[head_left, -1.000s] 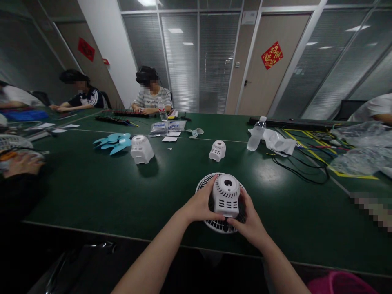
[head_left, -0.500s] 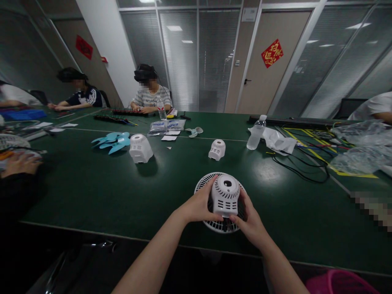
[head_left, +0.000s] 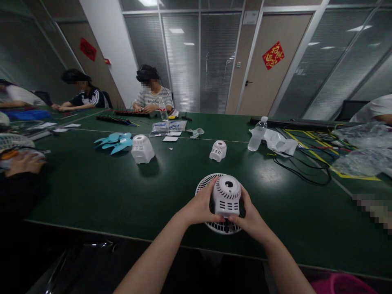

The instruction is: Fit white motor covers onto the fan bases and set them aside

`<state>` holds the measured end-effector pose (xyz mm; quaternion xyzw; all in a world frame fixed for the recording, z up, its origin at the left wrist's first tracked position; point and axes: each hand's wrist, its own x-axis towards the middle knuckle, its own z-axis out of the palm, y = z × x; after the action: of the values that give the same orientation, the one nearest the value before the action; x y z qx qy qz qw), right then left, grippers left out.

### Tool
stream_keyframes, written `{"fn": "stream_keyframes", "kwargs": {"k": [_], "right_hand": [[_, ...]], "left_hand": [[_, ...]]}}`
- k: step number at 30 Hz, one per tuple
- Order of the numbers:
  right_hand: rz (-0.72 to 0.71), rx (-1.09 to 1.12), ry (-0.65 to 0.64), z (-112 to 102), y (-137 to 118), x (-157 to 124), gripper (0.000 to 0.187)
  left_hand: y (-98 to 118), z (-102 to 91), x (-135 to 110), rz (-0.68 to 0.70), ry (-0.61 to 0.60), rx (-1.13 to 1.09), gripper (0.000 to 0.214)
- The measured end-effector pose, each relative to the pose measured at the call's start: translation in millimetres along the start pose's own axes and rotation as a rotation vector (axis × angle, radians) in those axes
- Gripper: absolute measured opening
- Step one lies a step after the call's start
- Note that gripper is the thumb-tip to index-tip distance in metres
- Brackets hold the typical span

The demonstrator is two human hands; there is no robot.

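Observation:
Between my two hands is a white fan motor housing (head_left: 227,198) with vent slots and a dark hole on top. My left hand (head_left: 202,204) grips its left side, the thumb along its lower front edge. On the other side my right hand (head_left: 251,214) holds it, fingers round the flank and thumb at the front. Beneath it lies a round white fan grille (head_left: 206,180) on the green table. Whether the housing rests fully on the grille I cannot tell. Two similar housings, a smaller one (head_left: 218,151) and a larger one (head_left: 142,149), stand farther back.
Blue fan blades (head_left: 114,143) lie left of the larger housing. Behind are plastic packets (head_left: 168,127) and a pale small fan blade (head_left: 195,132). A water bottle (head_left: 257,134), black cables (head_left: 306,173) and clear plastic bags (head_left: 358,159) are at right. Co-workers sit around the table.
The view has shifted slightly, so everything appears a little lower and farther right. Both hands keep the same hold on the housing over the grille.

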<state>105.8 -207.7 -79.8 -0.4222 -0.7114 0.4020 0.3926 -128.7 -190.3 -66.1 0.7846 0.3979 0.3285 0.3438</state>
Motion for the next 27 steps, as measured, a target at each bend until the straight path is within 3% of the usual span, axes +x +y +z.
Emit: {"fn": "stream_keyframes", "kwargs": {"k": [9,19,27], "right_hand": [[-0.013,-0.079,-0.052,-9,-14,7,0.100],[-0.042,-0.109,-0.062,-9,-7,4,0.101],[-0.019,0.029,-0.096,-14,-5,6,0.101]], "left_hand": [[-9,-5.9,-4,-0.009,-0.036,-0.148,0.130],[-9,-0.4,-11,-0.025,0.012,0.058,0.127],[-3,-4.2,0,-0.019,0.005,0.090,0.131]]}}
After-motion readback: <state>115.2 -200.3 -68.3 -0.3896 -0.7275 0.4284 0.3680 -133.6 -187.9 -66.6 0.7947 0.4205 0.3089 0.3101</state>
